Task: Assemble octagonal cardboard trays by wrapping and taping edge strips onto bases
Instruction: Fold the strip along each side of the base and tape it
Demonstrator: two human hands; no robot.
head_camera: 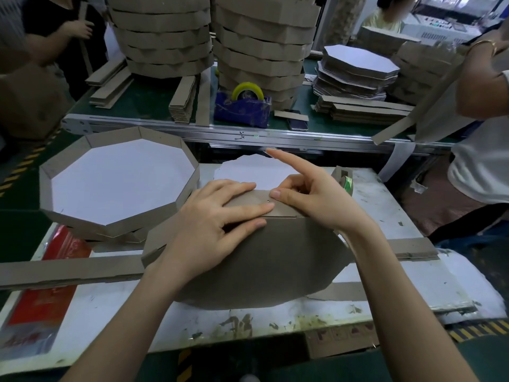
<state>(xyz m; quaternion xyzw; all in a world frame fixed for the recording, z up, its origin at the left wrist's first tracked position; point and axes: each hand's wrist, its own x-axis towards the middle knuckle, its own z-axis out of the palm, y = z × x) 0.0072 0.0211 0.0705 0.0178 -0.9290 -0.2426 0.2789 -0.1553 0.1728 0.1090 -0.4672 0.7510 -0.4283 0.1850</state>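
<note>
Pressing with straight fingers, the left hand flattens an edge strip against the brown base, which stands tilted at the middle of the white table. The right hand pinches the strip's seam, thumb in front, forefinger pointing away. On the table's left end sits a finished tray; beyond the table's far edge, a blue tape dispenser.

A stained white worktable stands before a green-topped conveyor with an aluminium rail, on a dark green floor marked with yellow-black hazard stripes.
</note>
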